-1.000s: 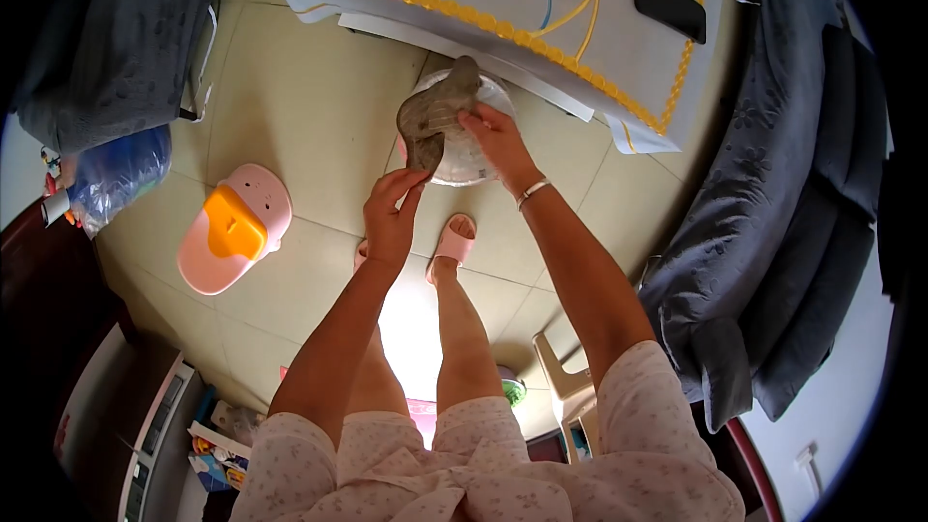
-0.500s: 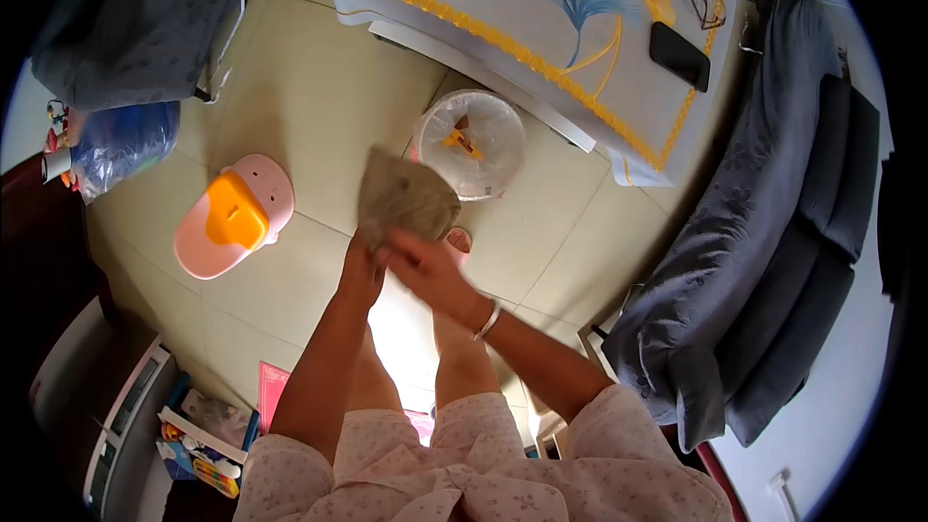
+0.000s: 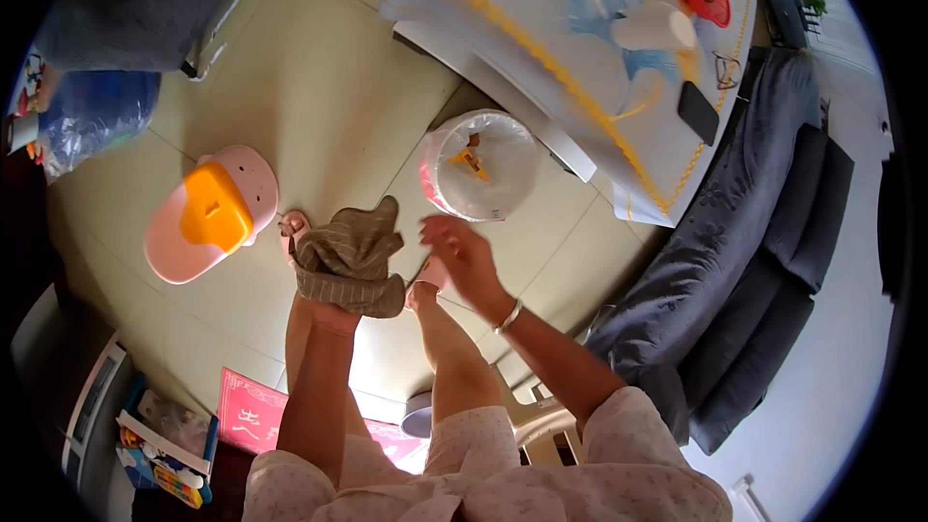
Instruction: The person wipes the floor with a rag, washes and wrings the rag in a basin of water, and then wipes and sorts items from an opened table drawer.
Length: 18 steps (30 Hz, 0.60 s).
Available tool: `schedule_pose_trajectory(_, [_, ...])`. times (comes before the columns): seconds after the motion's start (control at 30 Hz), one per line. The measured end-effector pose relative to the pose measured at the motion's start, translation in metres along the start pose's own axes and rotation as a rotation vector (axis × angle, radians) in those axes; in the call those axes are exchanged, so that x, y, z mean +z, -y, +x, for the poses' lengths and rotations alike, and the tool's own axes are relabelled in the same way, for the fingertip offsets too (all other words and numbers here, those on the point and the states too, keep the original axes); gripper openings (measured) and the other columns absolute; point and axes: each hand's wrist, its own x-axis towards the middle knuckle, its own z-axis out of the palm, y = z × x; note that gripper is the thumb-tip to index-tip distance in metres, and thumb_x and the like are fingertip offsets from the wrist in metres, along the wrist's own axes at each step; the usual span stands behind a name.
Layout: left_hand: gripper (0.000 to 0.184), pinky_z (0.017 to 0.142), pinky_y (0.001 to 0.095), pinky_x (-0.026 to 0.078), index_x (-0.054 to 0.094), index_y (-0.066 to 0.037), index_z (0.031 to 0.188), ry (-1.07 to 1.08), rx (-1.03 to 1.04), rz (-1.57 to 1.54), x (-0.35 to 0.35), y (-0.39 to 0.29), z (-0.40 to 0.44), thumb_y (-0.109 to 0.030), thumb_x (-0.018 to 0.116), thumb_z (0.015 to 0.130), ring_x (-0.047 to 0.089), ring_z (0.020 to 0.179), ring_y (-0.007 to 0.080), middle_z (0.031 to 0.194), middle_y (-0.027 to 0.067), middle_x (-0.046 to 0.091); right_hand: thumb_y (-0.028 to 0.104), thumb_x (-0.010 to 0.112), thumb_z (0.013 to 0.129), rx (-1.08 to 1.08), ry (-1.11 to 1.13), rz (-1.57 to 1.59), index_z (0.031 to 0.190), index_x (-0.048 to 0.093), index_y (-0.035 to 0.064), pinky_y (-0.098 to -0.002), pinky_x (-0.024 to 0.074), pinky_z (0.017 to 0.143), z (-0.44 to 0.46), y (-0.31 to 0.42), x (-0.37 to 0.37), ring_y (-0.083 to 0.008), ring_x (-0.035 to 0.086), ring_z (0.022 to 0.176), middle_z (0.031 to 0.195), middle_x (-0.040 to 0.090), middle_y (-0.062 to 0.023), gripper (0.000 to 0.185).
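A crumpled brown cloth (image 3: pixel 353 251) with thin pale stripes hangs over my left hand (image 3: pixel 332 316). It covers the fingers of that hand; only the wrist and the base of the palm show below it. My right hand (image 3: pixel 459 253), with a bracelet at the wrist, is apart from the cloth, its fingers loosely bent and holding nothing. Just beyond the right hand stands a round waste bin (image 3: pixel 434 184) lined with a clear bag. An orange-yellow wrapper (image 3: pixel 471 163) lies inside it.
A pink and orange child's potty-shaped item (image 3: pixel 174 242) is on the tiled floor at left. A table with a patterned cloth (image 3: pixel 541 58) bears a phone (image 3: pixel 697 113), glasses (image 3: pixel 726 71) and a white cup (image 3: pixel 655 27). A grey sofa (image 3: pixel 677 271) lines the right side.
My hands were together at the cloth; now my right hand has come away to the right. The cloth has moved down and left with my left hand, and the view has shifted.
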Motion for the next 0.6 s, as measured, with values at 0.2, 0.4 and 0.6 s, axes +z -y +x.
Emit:
schedule_pose_trajectory(0.2, [0.033,0.052,0.0318,0.031,0.039,-0.013,0.069,0.252,-0.216,-0.150,-0.106,-0.027,0.047,-0.034,0.047,0.093,0.033,0.060,0.0181,0.066,0.0036,0.034,0.015,0.051,0.098,0.127,-0.237,0.077,0.122,0.057,0.0032,-0.0260,0.0529,0.068,0.114,-0.108,0.035,-0.0137,0.063,0.083,0.099,0.064,-0.0083,0.027])
schedule_pose_trajectory(0.4, [0.063,0.050,0.0332,0.026,0.034,-0.014,0.059,-0.092,-0.284,-0.189,-0.133,-0.040,0.072,-0.067,0.031,0.093,0.029,0.056,0.0197,0.050,0.0038,0.021,0.012,0.051,0.096,0.156,-0.514,-0.154,0.126,0.055,0.0034,-0.0276,0.0504,0.077,0.238,-0.238,0.051,-0.0136,0.059,0.090,0.104,0.062,-0.0062,0.031])
schedule_pose_trajectory(0.6, [0.052,0.058,0.0349,0.037,0.034,-0.017,0.061,0.213,-0.229,-0.095,-0.110,-0.056,0.098,-0.050,0.031,0.100,0.035,0.064,0.0190,0.058,0.0018,0.032,0.002,0.047,0.090,0.313,-0.926,-0.442,0.121,0.058,0.0018,-0.0315,0.0477,0.092,0.328,-0.318,0.016,-0.0262,0.060,0.110,0.113,0.064,-0.0167,0.033])
